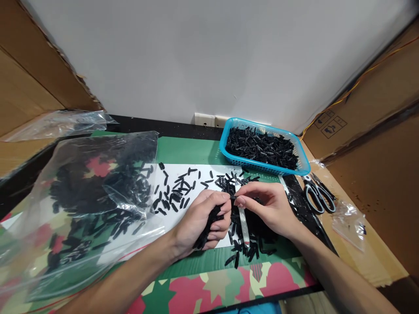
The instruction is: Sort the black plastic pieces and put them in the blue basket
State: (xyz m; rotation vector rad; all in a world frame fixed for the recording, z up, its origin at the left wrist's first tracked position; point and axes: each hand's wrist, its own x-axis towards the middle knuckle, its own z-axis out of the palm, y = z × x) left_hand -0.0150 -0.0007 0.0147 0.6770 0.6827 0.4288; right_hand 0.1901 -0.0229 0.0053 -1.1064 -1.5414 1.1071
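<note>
My left hand is closed around a handful of small black strip-like pieces. My right hand pinches the end of one small black piece between thumb and forefinger, right against my left thumb tip. Whether the left fingers also grip that piece is too small to tell. Beneath my hands, a narrow pale strip lies across a heap of black pieces. More loose black pieces are scattered over a white sheet to the left.
A blue basket full of black pieces stands at the back right. On the left lies a large clear plastic bag with black pieces. Scissors and a small plastic bag rest at the right. Cardboard walls flank the table.
</note>
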